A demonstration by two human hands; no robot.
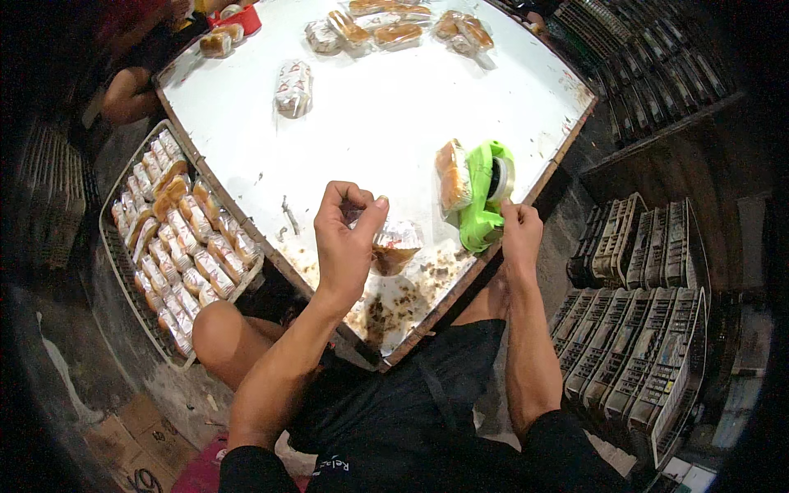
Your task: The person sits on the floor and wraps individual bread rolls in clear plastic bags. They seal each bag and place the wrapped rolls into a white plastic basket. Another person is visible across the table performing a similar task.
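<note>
My left hand (346,240) has thumb and forefinger pinched together on the clear plastic of a wrapped bread roll (396,244). That roll lies near the table corner, partly hidden behind the hand. My right hand (522,233) is at the right side of a green tape dispenser (478,225), its fingers curled and thumb tip beside the tape roll (504,180). Whether a strip of tape is between those fingers is too small to see. Against the dispenser's left side rests another bagged bread roll (453,175), golden top showing.
Farther up the white table (370,135) lie a wrapped roll (293,89) and more bagged bread (397,34). A crate (106,237) of packed rolls stands at left. A person's arm (129,95) and a red tape dispenser (246,20) are beyond. Stacked crates (629,351) stand right.
</note>
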